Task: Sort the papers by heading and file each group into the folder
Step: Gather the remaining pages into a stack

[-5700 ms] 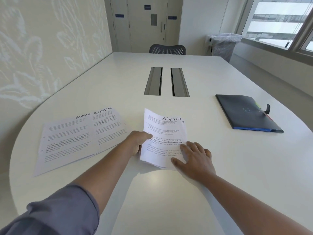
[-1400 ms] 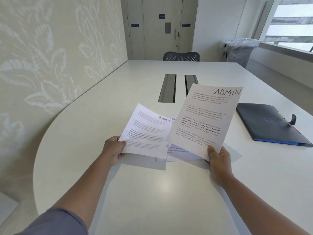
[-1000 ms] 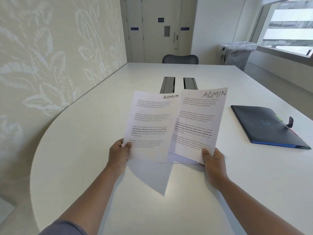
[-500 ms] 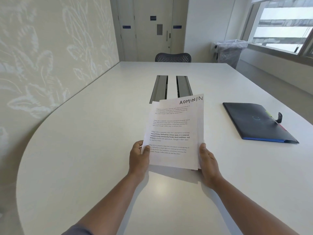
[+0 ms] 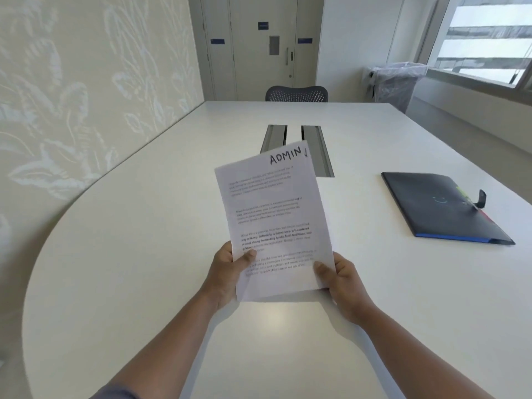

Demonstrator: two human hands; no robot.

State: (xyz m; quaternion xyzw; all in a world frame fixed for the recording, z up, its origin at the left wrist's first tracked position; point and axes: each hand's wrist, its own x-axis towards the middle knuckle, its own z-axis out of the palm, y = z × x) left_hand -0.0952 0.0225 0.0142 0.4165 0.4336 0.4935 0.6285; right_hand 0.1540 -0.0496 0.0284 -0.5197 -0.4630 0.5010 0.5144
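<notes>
Left arm: grey-blue sleeve [image 5: 115, 391] at the upper arm; forearm bare
Right arm: bare; no sleeve in view
Hands: bare

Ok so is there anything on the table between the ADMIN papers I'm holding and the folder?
Nothing visible. The ADMIN papers are held above the table by the left hand and right hand. The dark folder lies closed, off to the right, and the stretch of tabletop between them shows bare.

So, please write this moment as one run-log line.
white ADMIN paper stack: held above table | left hand, right hand: gripping bottom corners | dark flat folder: closed
</notes>
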